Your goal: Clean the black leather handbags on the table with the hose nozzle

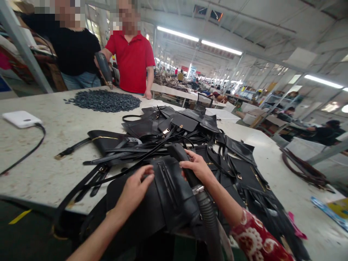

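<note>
My right hand (198,167) is wrapped around a black hand-held nozzle (190,173), which is joined by a metal clamp to a ribbed hose (208,210) running down toward me. A black leather bag (136,206) lies at the table's near edge, below both hands. My left hand (137,186) is over the left part of this bag, its thumb and fingers apart and curved; whether the fingertips touch the leather I cannot tell. Behind my hands is a heap of black bags (185,122) with straps and gold-coloured fittings.
A pile of small dark pieces (106,100) lies on the pale table (54,145). At the left is a white device (22,119) with a cable. Two people stand across the table, near a dark hand tool (103,69). Coiled brown straps (304,168) lie at right.
</note>
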A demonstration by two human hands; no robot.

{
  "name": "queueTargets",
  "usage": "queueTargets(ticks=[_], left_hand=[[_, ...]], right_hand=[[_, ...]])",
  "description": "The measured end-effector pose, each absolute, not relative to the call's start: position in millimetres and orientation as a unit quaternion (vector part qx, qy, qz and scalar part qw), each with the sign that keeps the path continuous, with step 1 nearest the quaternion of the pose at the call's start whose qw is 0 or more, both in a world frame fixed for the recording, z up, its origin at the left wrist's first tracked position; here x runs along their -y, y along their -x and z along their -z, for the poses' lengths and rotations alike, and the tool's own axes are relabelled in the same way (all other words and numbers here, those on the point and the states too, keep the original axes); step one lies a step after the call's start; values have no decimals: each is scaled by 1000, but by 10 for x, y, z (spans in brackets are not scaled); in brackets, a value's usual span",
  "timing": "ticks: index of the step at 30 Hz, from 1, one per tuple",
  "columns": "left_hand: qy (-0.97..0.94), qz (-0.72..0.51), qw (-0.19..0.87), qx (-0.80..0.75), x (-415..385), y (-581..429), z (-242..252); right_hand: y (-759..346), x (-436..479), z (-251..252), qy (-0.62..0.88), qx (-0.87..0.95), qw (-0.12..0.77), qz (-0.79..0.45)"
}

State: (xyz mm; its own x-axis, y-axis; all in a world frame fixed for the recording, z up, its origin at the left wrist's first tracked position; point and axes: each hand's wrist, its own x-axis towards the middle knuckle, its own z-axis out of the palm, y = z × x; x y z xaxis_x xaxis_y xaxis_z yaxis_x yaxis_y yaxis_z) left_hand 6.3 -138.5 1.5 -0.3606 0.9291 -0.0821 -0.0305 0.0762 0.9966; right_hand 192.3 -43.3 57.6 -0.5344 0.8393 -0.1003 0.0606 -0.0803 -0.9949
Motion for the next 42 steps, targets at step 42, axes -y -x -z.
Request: queueTargets(ticks=[42], left_hand=[[-829, -148, 32, -539, 332, -1254, 469]], right_hand=[[-3491, 915, -201, 468, 446, 333, -686]])
